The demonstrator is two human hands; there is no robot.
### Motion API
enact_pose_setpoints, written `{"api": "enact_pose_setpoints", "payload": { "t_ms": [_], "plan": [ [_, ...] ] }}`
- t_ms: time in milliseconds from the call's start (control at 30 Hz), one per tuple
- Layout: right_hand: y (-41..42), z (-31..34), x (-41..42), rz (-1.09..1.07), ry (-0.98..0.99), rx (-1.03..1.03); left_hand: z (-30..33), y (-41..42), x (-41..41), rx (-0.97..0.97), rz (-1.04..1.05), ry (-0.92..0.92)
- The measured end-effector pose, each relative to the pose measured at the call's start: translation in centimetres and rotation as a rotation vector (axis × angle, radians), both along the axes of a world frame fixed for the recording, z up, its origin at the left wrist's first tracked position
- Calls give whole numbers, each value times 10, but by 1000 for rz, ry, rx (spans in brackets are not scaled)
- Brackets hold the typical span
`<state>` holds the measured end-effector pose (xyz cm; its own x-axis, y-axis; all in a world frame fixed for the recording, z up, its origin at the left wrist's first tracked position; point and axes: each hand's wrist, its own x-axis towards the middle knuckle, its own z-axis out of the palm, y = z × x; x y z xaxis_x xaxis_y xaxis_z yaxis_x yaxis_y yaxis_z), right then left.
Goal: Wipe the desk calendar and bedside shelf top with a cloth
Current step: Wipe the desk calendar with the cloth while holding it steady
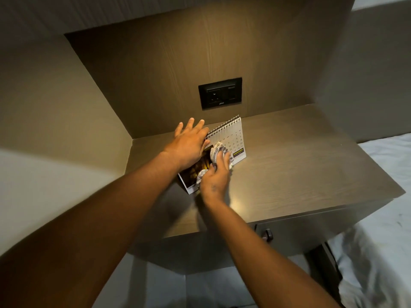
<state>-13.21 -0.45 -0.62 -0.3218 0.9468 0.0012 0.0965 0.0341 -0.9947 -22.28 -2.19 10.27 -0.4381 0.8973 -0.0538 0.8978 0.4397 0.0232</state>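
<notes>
Right hand [216,176] clutches the cloth [219,152] against the desk calendar [231,136]; left hand [190,144], fingers spread, steadies its top

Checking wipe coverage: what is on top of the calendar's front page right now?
The right hand presses a crumpled white patterned cloth against the white spiral-bound desk calendar; the left hand rests on its spiral edge. The page beneath them is hidden.

A bedroom, possibly in a hotel; a wood-grain bedside shelf [300,165] sits in a panelled alcove beside a bed [382,252] made with white linen; a black socket plate [220,93] is set in the back panel; a drawer knob [268,234] shows below; a desk calendar [231,136] stands on top.
</notes>
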Motion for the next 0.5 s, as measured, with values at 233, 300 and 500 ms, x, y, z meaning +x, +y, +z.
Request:
{"api": "enact_pose_setpoints", "payload": {
  "t_ms": [233,300,500],
  "plan": [
    [46,11,-6,-42,-37,31,0,0,1,11,1,-1],
    [54,4,-2,-47,-80,33,-1,0,0,11,4,0],
    [-18,-13,4,69,-97,29,-2,0,-3,22,-7,-2]
  ]
}}
